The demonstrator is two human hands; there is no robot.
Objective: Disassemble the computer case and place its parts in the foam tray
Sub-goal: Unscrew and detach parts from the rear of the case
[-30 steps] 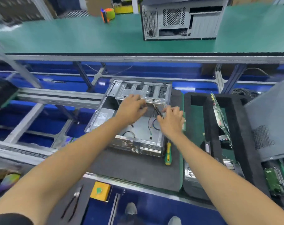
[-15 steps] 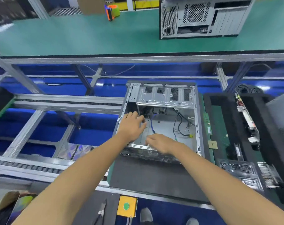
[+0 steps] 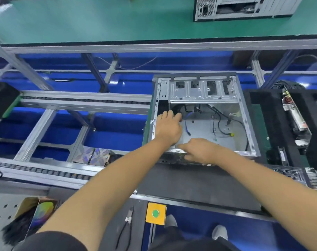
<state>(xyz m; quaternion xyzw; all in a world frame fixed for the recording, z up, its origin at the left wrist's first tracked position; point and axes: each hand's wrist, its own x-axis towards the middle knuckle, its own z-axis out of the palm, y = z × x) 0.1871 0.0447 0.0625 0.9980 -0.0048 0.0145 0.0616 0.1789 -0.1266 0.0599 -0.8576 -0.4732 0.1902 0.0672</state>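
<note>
While seemingly flat, computer case (image 3: 204, 113) open-side-up

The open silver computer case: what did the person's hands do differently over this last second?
The right hand left the black cables at the back and came to the near edge of the open silver metal computer case. The left hand drew nearer, reaching in by the case's left wall. The case, its loose cables and the black foam tray look unchanged.
</note>
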